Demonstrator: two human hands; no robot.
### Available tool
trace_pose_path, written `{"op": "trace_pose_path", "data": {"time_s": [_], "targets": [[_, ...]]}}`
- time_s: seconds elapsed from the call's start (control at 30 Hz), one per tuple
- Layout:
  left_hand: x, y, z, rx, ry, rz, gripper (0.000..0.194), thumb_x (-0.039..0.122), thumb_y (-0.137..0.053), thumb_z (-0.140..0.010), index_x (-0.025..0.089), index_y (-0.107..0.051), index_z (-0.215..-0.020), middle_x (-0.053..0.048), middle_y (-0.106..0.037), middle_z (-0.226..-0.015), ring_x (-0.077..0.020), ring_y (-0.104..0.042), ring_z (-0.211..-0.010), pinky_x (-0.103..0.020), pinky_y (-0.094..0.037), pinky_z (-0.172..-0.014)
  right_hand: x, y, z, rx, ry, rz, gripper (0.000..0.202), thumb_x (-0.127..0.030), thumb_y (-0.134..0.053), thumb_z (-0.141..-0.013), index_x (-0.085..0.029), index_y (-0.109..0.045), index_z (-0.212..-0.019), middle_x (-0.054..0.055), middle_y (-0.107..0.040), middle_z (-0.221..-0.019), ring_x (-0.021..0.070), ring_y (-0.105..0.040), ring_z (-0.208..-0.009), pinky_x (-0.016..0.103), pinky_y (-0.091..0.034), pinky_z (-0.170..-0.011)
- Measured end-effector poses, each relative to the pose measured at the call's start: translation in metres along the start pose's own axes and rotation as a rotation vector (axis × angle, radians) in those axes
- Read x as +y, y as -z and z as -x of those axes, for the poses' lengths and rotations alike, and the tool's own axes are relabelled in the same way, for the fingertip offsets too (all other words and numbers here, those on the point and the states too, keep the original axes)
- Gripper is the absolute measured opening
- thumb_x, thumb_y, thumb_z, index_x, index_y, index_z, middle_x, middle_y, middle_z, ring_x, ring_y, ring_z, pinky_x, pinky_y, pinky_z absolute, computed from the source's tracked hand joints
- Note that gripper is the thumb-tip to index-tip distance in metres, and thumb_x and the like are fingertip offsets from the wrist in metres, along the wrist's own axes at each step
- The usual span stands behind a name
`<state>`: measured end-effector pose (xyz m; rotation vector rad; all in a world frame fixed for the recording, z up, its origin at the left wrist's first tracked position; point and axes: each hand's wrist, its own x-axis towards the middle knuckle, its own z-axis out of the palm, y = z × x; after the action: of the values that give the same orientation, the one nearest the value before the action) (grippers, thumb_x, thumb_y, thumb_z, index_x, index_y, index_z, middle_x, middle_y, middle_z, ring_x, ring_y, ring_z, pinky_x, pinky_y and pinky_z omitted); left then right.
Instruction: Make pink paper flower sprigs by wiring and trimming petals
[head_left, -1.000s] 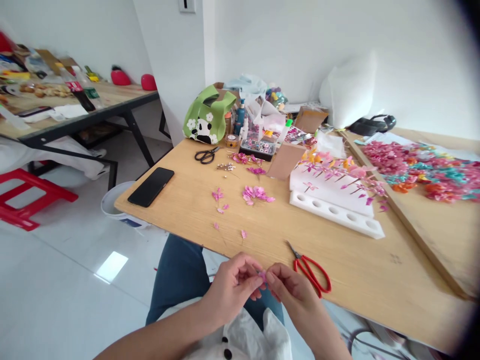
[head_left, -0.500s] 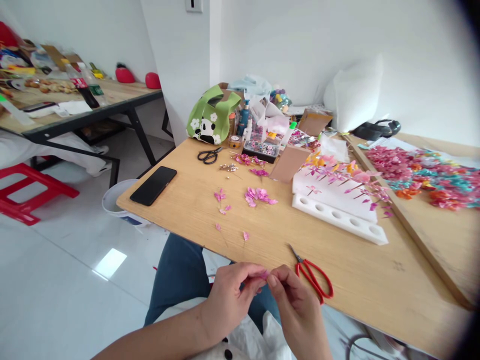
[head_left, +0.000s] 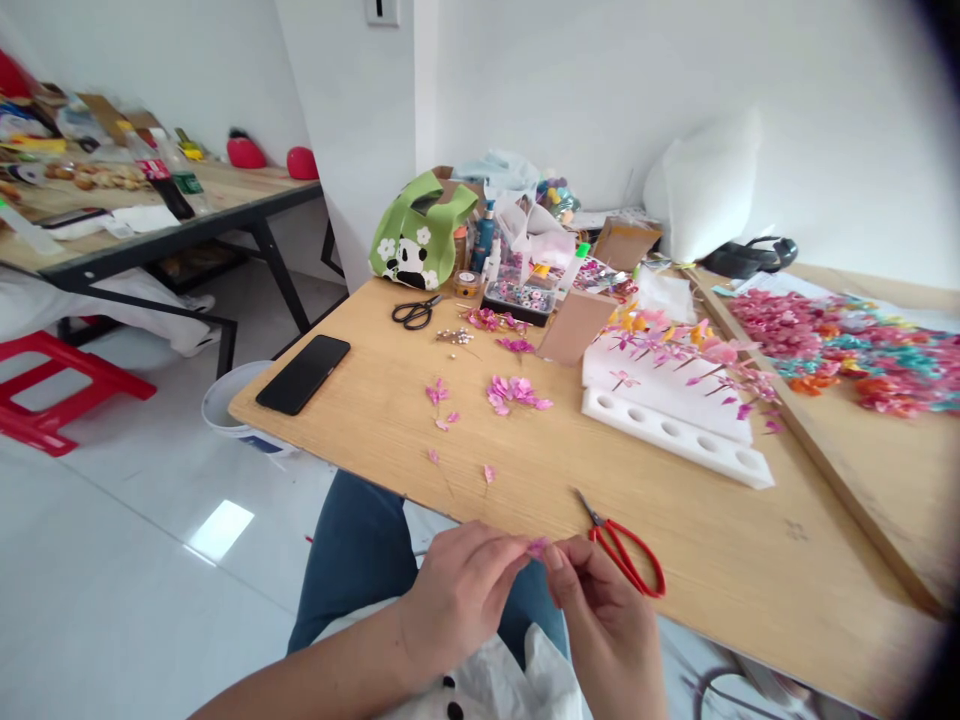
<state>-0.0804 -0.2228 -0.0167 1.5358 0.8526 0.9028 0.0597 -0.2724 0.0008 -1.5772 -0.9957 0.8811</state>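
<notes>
A small pink petal piece [head_left: 538, 547] is pinched between my two hands at the table's front edge. My left hand [head_left: 469, 590] grips it from the left, fingers pressed together. From the right, my right hand [head_left: 592, 590] holds it between thumb and index finger. Red-handled scissors [head_left: 626, 555] lie open just beyond my right hand. Two single pink petals on thin stems, one at the left [head_left: 433, 456] and one nearer the middle [head_left: 489, 473], lie beyond my hands. Farther back is a pile of pink petals [head_left: 517, 393].
A white foam block with holes [head_left: 667, 430] bears pink and orange flowers [head_left: 675, 340]. A phone [head_left: 304, 374], black scissors [head_left: 415, 313] and a green panda bag [head_left: 420, 235] stand or lie at the left. A wooden strip [head_left: 825, 460] crosses the right side.
My left fingers have closed more flatly around the petal piece, and both hands have shifted slightly to the right. The whole view has moved a little.
</notes>
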Motion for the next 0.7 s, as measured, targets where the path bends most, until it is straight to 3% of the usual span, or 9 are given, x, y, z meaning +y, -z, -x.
{"op": "trace_pose_path", "data": {"time_s": [0.1, 0.2, 0.27, 0.37, 0.47, 0.57, 0.7], "targets": [[0.003, -0.001, -0.008, -0.001, 0.173, 0.174, 0.018, 0.032, -0.067, -0.080, 0.019, -0.073, -0.091, -0.010, -0.070, -0.084, -0.0208, -0.061, -0.078, -0.034, -0.046, -0.076, 0.007, 0.003, -0.001, -0.013, 0.018, -0.054, 0.029, -0.043, -0.057, -0.087, -0.020, -0.058, -0.068, -0.002, -0.050, -0.060, 0.0138, -0.046, -0.058, 0.024, -0.040, -0.055], [0.002, -0.005, -0.014, -0.058, 0.455, 0.630, 0.029, 0.031, -0.081, -0.065, 0.016, -0.070, -0.087, -0.003, -0.062, -0.072, -0.0148, -0.057, -0.063, -0.027, -0.044, -0.058, 0.015, 0.002, -0.002, 0.013, 0.062, -0.218, 0.020, -0.038, -0.060, -0.086, -0.021, -0.064, -0.076, 0.000, -0.055, -0.067, 0.0150, -0.050, -0.064, 0.027, -0.044, -0.061], [0.000, -0.010, -0.014, -0.100, 0.563, 0.896, 0.040, 0.028, -0.084, -0.059, 0.017, -0.069, -0.094, -0.001, -0.061, -0.077, -0.0117, -0.056, -0.061, -0.024, -0.042, -0.055, 0.017, -0.001, -0.002, 0.050, 0.091, -0.357, 0.010, -0.033, -0.064, -0.084, -0.024, -0.067, -0.080, 0.000, -0.058, -0.072, 0.0145, -0.052, -0.066, 0.027, -0.046, -0.062], [-0.001, -0.020, -0.010, -0.113, 0.579, 1.066, 0.037, 0.026, -0.083, -0.063, 0.015, -0.071, -0.097, -0.003, -0.062, -0.080, -0.0090, -0.054, -0.062, -0.022, -0.039, -0.056, 0.019, -0.007, 0.000, 0.062, 0.107, -0.502, 0.003, -0.030, -0.067, -0.082, -0.027, -0.070, -0.082, -0.001, -0.058, -0.072, 0.0138, -0.055, -0.066, 0.026, -0.048, -0.061], [0.002, -0.029, -0.009, -0.030, 0.530, 1.059, 0.020, 0.025, -0.080, -0.067, 0.012, -0.074, -0.080, -0.003, -0.061, -0.065, -0.0086, -0.052, -0.060, -0.021, -0.036, -0.056, 0.021, -0.012, 0.003, 0.049, 0.104, -0.501, 0.007, -0.029, -0.065, -0.084, -0.025, -0.069, -0.080, 0.000, -0.056, -0.070, 0.0152, -0.056, -0.065, 0.027, -0.049, -0.057], [0.006, -0.032, -0.011, 0.045, 0.489, 0.993, 0.014, 0.024, -0.080, -0.067, 0.012, -0.073, -0.069, -0.002, -0.061, -0.060, -0.0085, -0.050, -0.057, -0.022, -0.035, -0.056, 0.024, -0.012, 0.007, 0.057, 0.127, -0.378, 0.007, -0.028, -0.063, -0.085, -0.024, -0.066, -0.081, 0.001, -0.060, -0.072, 0.0164, -0.057, -0.068, 0.028, -0.049, -0.061], [0.010, -0.030, -0.016, 0.085, 0.449, 0.935, 0.011, 0.022, -0.078, -0.068, 0.012, -0.073, -0.071, -0.002, -0.063, -0.063, -0.0078, -0.049, -0.056, -0.021, -0.035, -0.056, 0.026, 0.002, 0.005, 0.011, 0.181, -0.037, 0.011, -0.029, -0.057, -0.089, -0.023, -0.065, -0.084, 0.001, -0.064, -0.076, 0.0156, -0.057, -0.068, 0.026, -0.047, -0.063]]}}
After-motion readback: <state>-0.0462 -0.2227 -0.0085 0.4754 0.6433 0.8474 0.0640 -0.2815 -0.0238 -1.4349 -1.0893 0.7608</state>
